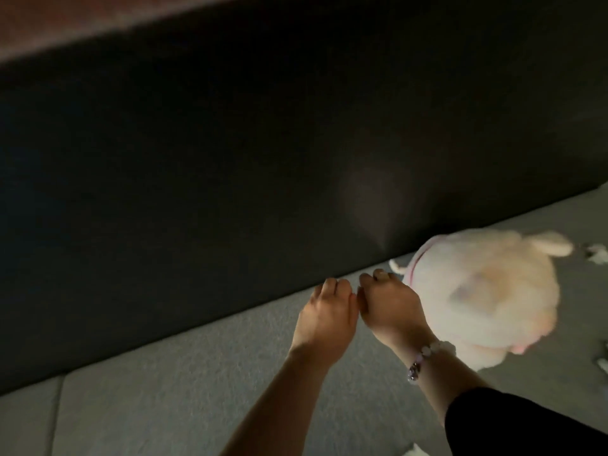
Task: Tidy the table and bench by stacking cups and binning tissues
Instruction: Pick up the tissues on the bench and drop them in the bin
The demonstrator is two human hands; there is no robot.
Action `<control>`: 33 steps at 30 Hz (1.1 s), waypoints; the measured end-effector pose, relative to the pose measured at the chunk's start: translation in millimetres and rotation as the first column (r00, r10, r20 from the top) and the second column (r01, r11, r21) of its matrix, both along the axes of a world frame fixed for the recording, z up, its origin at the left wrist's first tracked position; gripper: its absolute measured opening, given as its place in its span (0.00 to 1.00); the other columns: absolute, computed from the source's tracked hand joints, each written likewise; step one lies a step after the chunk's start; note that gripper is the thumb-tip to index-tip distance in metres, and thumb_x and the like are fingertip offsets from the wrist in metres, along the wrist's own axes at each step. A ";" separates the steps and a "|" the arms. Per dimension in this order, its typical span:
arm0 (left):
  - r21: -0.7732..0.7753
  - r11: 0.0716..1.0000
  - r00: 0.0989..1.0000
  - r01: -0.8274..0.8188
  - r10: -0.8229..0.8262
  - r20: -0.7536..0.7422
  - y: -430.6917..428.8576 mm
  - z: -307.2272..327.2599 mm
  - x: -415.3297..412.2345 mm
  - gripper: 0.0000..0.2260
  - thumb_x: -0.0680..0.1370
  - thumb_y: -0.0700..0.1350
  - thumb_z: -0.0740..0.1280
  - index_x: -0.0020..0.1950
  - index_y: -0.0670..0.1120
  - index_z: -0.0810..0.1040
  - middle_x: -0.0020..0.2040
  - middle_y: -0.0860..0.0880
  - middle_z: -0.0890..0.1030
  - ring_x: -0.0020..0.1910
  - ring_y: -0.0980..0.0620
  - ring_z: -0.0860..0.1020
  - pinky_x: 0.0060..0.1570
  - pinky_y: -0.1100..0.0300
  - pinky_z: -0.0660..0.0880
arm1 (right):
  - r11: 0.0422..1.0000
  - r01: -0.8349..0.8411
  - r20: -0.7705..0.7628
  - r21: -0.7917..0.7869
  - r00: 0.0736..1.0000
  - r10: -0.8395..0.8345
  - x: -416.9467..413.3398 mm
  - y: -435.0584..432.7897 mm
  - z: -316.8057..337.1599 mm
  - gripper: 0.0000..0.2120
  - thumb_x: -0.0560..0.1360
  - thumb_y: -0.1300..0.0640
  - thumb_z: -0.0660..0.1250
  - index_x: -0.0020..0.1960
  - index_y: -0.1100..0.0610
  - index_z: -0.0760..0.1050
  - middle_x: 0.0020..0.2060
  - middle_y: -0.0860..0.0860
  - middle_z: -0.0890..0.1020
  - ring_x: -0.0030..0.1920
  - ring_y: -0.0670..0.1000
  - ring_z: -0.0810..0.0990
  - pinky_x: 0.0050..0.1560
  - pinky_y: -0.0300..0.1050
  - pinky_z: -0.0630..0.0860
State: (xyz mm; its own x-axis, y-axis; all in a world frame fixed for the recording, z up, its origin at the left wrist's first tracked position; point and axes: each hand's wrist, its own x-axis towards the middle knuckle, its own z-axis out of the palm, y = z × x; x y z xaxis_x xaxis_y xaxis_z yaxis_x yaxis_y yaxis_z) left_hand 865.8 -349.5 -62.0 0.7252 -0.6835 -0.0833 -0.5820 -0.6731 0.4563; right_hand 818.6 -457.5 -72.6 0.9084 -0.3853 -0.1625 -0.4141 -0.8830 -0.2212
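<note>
My left hand [324, 315] and my right hand [391, 307] hover side by side, touching, over the grey bench seat [197, 373], close to where it meets the dark backrest [230, 159]. Both show their backs with fingers curled under, and nothing shows in either. Small white tissue scraps lie on the seat at the far right edge [597, 253], lower on the right [603, 363], and at the bottom edge [416, 450]. No cups or bin are in view. The picture is blurred.
A fluffy white plush toy [487, 291] with pink trim lies on the seat just right of my right hand. A seam in the cushion runs down at the lower left. A reddish strip crosses the top left corner.
</note>
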 end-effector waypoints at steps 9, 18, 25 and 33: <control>0.035 0.989 0.962 0.142 -0.147 0.230 -5.9 100.2 5.7 0.11 0.81 0.48 0.54 0.54 0.44 0.73 0.52 0.45 0.78 0.50 0.46 0.78 0.47 0.55 0.75 | 0.982 0.151 0.214 -0.114 0.969 -0.124 -28.7 -18.5 101.9 0.12 0.79 0.52 0.55 0.53 0.57 0.73 0.49 0.54 0.80 0.50 0.55 0.79 0.38 0.42 0.64; 0.088 0.924 0.881 0.372 -0.381 0.279 84.3 146.2 -14.7 0.12 0.80 0.49 0.56 0.51 0.43 0.74 0.50 0.44 0.80 0.48 0.46 0.79 0.44 0.55 0.73 | 0.925 0.335 0.224 -0.180 0.929 -0.293 -78.1 89.6 158.3 0.15 0.80 0.49 0.54 0.54 0.56 0.74 0.51 0.54 0.81 0.51 0.55 0.80 0.47 0.46 0.74; 0.046 0.890 0.830 0.454 -0.441 0.341 222.0 195.7 -6.4 0.10 0.80 0.48 0.56 0.52 0.44 0.74 0.49 0.46 0.80 0.47 0.48 0.80 0.46 0.56 0.77 | 0.884 0.423 0.231 -0.198 0.897 -0.377 -104.9 230.3 200.7 0.14 0.79 0.50 0.55 0.54 0.55 0.76 0.48 0.53 0.82 0.48 0.53 0.81 0.49 0.45 0.76; 0.051 0.795 0.707 0.605 -0.565 0.427 304.0 214.1 -30.2 0.11 0.80 0.48 0.56 0.54 0.45 0.74 0.49 0.46 0.79 0.47 0.48 0.79 0.47 0.55 0.77 | 0.828 0.484 0.235 -0.285 0.872 -0.429 -134.9 346.9 232.0 0.15 0.79 0.53 0.54 0.53 0.58 0.76 0.49 0.56 0.82 0.49 0.55 0.81 0.42 0.43 0.71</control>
